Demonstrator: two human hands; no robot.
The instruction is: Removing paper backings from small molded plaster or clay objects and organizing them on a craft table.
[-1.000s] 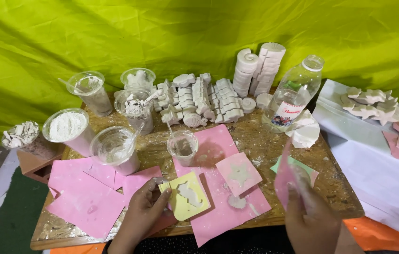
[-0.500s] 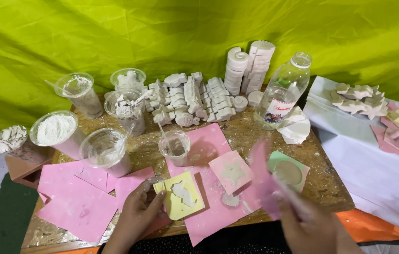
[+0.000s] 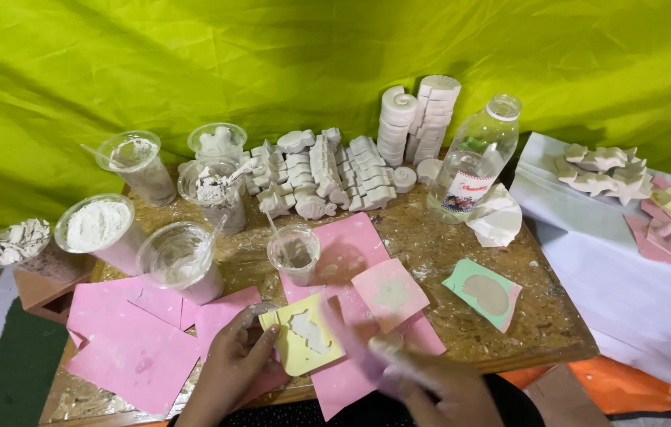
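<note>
Head view only. Left hand (image 3: 233, 360) rests at the near edge of the wooden table (image 3: 462, 237), fingers curled loosely, with the fingertips (image 3: 268, 336) touching the left edge of the yellow mould (image 3: 304, 344). That mould is a square yellow slab with a white-filled shape in its top; it lies flat on pink sheets (image 3: 138, 348), directly to the right of the left fingers and between the two hands. Grip looks like a light steadying hold on the edge, not a full clasp.

Right hand (image 3: 430, 383) is motion-blurred at the bottom edge of the frame. A blurred pink strip shows at its fingers; how far the fingers are closed cannot be told. It sits just right of the yellow mould, apart from it.

Just beyond the right hand: a pink mould (image 3: 391, 292) with a pale star-like recess, lying tilted on a pink sheet. Further right, a green mould (image 3: 484, 294). Behind the yellow mould, a small clear cup (image 3: 294, 255) with a stirrer. Back row: white plaster casts (image 3: 327, 174) in stacks, a clear bottle (image 3: 474, 162), and a cup of white powder (image 3: 98, 229) at the left.
</note>
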